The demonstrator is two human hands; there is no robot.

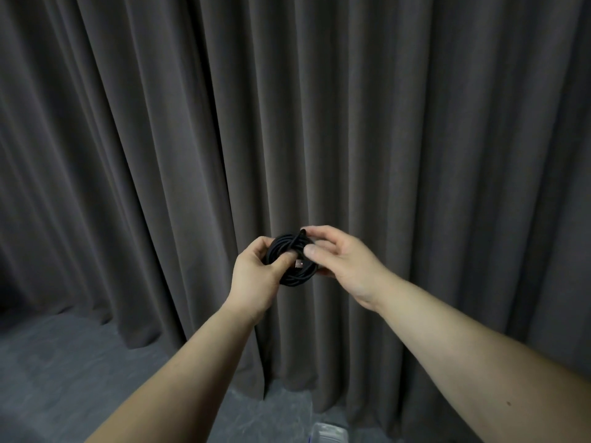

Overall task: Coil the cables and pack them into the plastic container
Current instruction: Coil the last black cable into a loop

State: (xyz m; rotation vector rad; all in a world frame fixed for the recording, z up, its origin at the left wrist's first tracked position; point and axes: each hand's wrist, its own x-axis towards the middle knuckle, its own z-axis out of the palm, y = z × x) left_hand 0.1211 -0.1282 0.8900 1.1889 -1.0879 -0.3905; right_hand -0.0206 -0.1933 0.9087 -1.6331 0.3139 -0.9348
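Both forearms reach out; left hand (pixel 256 270), right hand (pixel 343 262) grip cable coil (pixel 289 254) between.

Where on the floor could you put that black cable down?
Bare grey floor lies lower left, between the curtain hem and the left forearm. It's tighter bottom centre, where a clear plastic container peeks in. Both hands, left and right, grip the coiled cable.

Two bare forearms enter from bottom edge, no sleeves visible up to frame border. Left hand (pixel 256 276) and right hand (pixel 345 263) bare: no gloves, rings, watch or wristband. Fingernails short, unpainted. Small dark mole on right forearm (pixel 508 403) near lower right.
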